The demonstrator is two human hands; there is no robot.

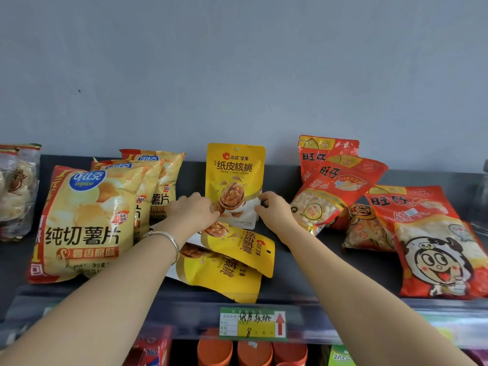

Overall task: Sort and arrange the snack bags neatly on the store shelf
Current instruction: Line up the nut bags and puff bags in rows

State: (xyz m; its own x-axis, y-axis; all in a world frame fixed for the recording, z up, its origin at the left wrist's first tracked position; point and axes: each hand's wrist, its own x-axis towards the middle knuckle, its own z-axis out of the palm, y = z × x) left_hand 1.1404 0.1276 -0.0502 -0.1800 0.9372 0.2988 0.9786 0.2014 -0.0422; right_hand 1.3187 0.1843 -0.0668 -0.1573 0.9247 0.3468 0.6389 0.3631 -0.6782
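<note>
A yellow walnut bag (235, 178) stands upright at the back of the dark shelf (317, 265), against the wall. My left hand (191, 208) grips its lower left corner and my right hand (273, 208) pinches its lower right edge. Two more yellow walnut bags (237, 250) lie flat and overlapping in front of it, below my hands. Three yellow potato chip bags (87, 223) stand in a row on the left. Several red Wangzai bags (427, 241) lie tumbled on the right.
A clear bag of snacks (15, 191) stands at the far left. The shelf's front rail carries a green and yellow price tag (252, 324). Orange cups (253, 353) and boxes sit on the shelf below. A grey wall rises behind.
</note>
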